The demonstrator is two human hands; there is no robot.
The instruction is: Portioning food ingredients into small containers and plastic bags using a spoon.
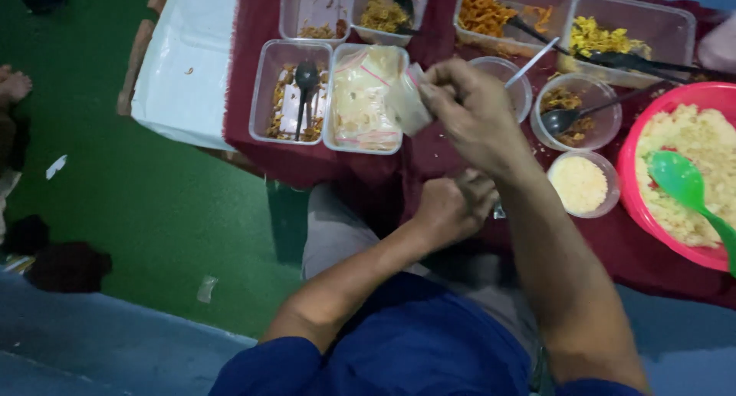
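Two hands: both belonged to the person wearing the head camera, the only view.
Right hand (468,112): it was raised over the table, fingers pinched shut on a small clear bag (406,103).
Small clear bag: it sat at the fingertips, just above the edge of the tub of bags (363,98). It looked light, soft and a bit slippery, so a pinch at the top corner looked like the best hold.
Left hand (452,206): it was curled into a fist low by the table edge. I could not tell if anything was inside it.
Red cloth (253,139): it covered the table under the tubs.
Spoon tub (291,101): a black spoon lay in it, just beside the tub of bags.
Red bowl (652,212): it held pale rice and a green spoon (678,177), well to the right.
Small round cup (580,184): it held pale crumbs, near the right arm.
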